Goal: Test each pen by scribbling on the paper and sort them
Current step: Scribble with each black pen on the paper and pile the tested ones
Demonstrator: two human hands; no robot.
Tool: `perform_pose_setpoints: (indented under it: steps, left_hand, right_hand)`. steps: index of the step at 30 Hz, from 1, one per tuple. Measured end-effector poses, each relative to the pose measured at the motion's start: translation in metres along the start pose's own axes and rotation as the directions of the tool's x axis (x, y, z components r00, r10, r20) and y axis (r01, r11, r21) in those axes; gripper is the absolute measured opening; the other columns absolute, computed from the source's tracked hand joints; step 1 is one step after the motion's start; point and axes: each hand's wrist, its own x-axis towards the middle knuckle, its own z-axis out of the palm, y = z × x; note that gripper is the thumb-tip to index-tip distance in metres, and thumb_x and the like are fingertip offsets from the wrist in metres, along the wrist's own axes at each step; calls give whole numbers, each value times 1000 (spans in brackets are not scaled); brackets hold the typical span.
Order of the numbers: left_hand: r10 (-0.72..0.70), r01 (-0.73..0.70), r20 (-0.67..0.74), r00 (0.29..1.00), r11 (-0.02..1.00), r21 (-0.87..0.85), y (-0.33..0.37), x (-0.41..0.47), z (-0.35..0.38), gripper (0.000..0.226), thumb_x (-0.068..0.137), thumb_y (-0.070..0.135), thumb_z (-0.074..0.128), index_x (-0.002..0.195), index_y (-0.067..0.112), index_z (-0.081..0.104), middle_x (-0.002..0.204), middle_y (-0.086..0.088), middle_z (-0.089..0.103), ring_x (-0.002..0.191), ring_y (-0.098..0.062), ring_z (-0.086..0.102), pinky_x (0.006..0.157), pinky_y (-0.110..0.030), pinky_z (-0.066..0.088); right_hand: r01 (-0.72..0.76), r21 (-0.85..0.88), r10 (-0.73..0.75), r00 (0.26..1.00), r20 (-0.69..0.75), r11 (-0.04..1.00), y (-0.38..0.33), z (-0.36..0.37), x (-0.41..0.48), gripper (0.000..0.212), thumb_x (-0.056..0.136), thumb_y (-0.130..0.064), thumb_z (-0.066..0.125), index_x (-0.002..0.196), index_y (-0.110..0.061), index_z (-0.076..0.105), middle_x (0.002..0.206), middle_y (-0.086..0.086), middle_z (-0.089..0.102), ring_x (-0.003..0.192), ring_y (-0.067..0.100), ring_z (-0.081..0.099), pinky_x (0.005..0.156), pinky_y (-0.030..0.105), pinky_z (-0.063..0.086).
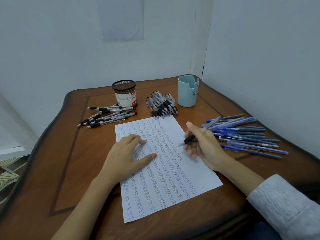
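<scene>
Paper (173, 179) nearly full of scribbles; black pens (162, 105) in two heaps, blue pens (245, 135) in one. Left hand (126, 156) spread flat on it, right hand (202, 146) pinching pen (188, 140); probably late stage.

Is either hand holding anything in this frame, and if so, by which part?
The right hand grips a pen by its barrel, just behind the black grip section. The left hand holds nothing; it rests on the paper.

Soft, even, cool light; faint shadows; wide-angle bending at edges; slight overall softness.
</scene>
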Motion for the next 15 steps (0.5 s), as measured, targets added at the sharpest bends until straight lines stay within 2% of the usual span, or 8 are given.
perform_pose_setpoints:
  steps: [2, 5, 8, 11, 13, 15]
  left_hand:
    - [-2, 2, 1, 1000, 1000, -2, 0, 0, 0, 87, 65, 90, 26, 128, 35, 52, 134, 19, 44, 118, -1, 41, 90, -22, 30]
    - [-7, 7, 0, 1000, 1000, 3, 0, 0, 0, 87, 65, 90, 26, 127, 35, 52, 134, 19, 44, 118, -1, 41, 90, -22, 29]
    - [-5, 5, -4, 1000, 1000, -1, 0, 0, 0, 84, 67, 88, 29, 127, 35, 52, 133, 20, 45, 114, 3, 38, 89, -21, 27]
    - [-2, 2, -2, 1000, 1000, -1, 0, 0, 1, 83, 67, 88, 29, 127, 35, 53, 133, 19, 45, 114, 4, 38, 89, -21, 27]
    - [0, 0, 1, 1000, 1000, -2, 0, 0, 1, 83, 67, 88, 29, 127, 35, 52, 133, 19, 45, 116, 1, 40, 89, -22, 28]
    - [0, 0, 9, 1000, 1000, 0, 0, 0, 0, 84, 67, 88, 28, 128, 35, 52, 133, 19, 44, 118, 0, 40, 90, -22, 28]
  right_hand:
    - [74, -57, -72, 997, 37, 996, 3, 2, -2, 36, 86, -34, 63, 78, 1, 60, 63, 19, 63, 42, 19, 54, 37, 23, 45]
    - [141, -195, -142, 990, 11, 970, 9, 4, -6, 34, 75, -27, 77, 69, -2, 54, 59, 20, 61, 37, 19, 50, 34, 22, 39]
    - [149, -298, -161, 987, -16, 943, 9, 6, -10, 36, 76, -26, 79, 72, -2, 52, 58, 22, 63, 36, 20, 49, 33, 21, 36]
    - [135, -408, -174, 983, -60, 903, 9, 8, -14, 41, 76, -30, 79, 64, -5, 49, 51, 15, 62, 32, 17, 47, 33, 20, 33]
    - [164, -446, -221, 972, -78, 880, 11, 9, -13, 39, 79, -21, 77, 61, -2, 48, 49, 16, 57, 32, 14, 49, 34, 20, 35]
    - [195, -463, -256, 964, -73, 865, 14, 8, -10, 35, 84, -4, 69, 58, -2, 45, 50, 15, 47, 36, 15, 51, 38, 22, 39]
